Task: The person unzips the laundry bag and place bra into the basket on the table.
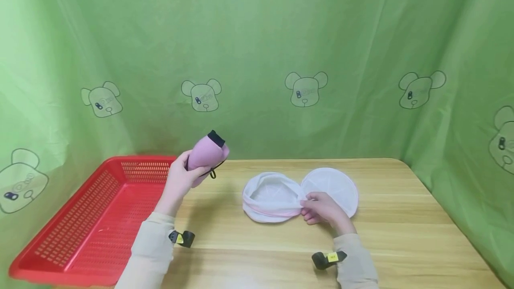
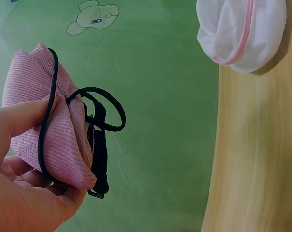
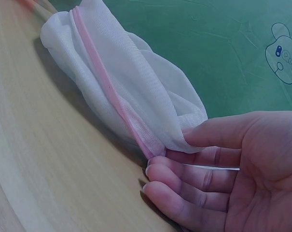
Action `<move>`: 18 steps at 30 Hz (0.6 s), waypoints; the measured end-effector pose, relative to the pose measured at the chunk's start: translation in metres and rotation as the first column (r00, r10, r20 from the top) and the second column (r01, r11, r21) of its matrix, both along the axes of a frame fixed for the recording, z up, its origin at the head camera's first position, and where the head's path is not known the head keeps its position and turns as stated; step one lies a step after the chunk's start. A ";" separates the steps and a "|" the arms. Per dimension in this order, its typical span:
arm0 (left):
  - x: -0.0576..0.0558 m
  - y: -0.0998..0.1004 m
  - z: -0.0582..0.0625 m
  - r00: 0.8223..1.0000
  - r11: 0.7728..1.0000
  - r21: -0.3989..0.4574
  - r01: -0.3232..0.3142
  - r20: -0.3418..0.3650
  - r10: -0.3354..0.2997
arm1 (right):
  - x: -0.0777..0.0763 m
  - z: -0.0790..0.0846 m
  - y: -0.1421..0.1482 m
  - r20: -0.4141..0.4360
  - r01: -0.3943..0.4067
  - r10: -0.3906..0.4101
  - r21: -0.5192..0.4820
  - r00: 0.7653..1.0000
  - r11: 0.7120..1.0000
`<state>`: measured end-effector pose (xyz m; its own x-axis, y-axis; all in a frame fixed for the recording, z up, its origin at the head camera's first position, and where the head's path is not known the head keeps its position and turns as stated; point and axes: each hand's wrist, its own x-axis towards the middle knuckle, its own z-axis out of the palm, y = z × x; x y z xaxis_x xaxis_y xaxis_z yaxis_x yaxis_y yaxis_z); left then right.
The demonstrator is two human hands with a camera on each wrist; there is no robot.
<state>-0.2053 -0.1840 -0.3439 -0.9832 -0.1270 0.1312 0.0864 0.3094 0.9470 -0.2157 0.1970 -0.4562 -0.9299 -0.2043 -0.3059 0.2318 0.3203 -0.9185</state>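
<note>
My left hand (image 1: 180, 179) holds a folded pink ribbed bra (image 1: 202, 153) with black straps above the table, near the red basket's right side. In the left wrist view the thumb presses on the bra (image 2: 63, 140) and the fingers curl under it; a thin black cord loops off it. On the table lies a round white mesh laundry bag (image 1: 273, 215) with pink trim, its mouth open upward. Its round flap (image 1: 333, 184) lies flat to the right. My right hand (image 1: 324, 208) pinches the bag's rim between thumb and forefinger, where bag and flap meet.
A red plastic basket (image 1: 96, 226) with slotted walls stands at the left of the wooden table (image 1: 401, 231). Green curtain (image 1: 257, 35) with bear faces hangs behind and at both sides.
</note>
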 end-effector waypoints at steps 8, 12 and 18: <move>0.002 -0.013 0.009 1.000 1.000 -0.030 -0.005 -0.017 0.005 | -0.001 -0.001 0.000 -0.001 -0.005 0.005 0.003 1.000 1.000; 0.003 -0.021 0.013 1.000 0.997 -0.073 -0.020 -0.023 0.019 | -0.001 -0.002 0.000 -0.009 -0.009 0.009 0.005 1.000 1.000; 0.004 -0.034 0.017 0.998 0.990 -0.135 -0.051 -0.033 0.047 | 0.000 -0.002 0.001 -0.009 -0.009 0.009 0.010 1.000 1.000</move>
<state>-0.2017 -0.2179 -0.3266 -0.9716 -0.1538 0.1798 0.0959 0.4390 0.8934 -0.2161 0.1977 -0.4582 -0.9306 -0.2096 -0.3000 0.2209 0.3318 -0.9171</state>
